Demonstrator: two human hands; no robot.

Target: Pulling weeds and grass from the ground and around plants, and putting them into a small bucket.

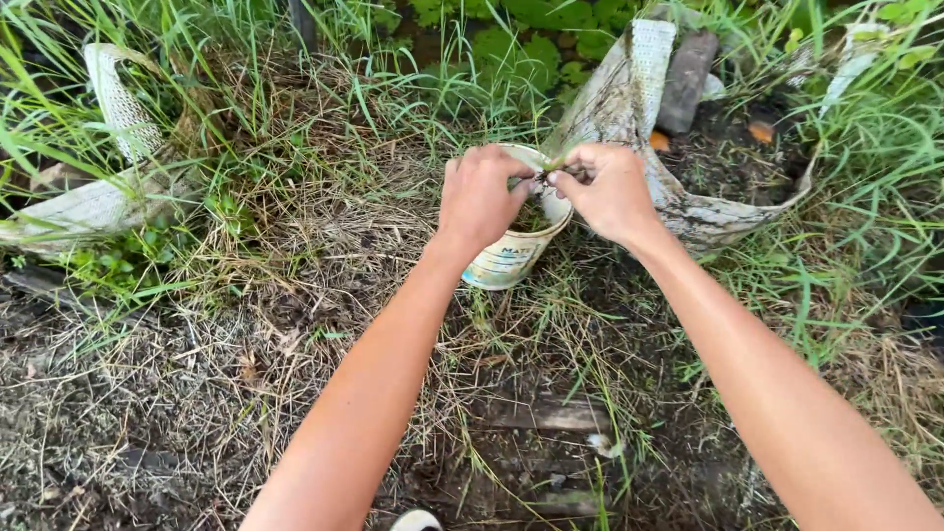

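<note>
Head view: stem pinched between both grips, above bucket.

A torn white woven sack is lying in the green grass. A grey stone is resting on it. Another sack is lying left. Dry straw is covering dirt.

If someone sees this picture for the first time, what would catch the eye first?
First, the two bare arms reaching to the middle, where the left hand and right hand meet over a pale cup tilted on the ground, pinching thin green blades at its rim. Next, the torn woven sack behind the cup, holding dark soil. Dry straw and green grass lie all around.
</note>
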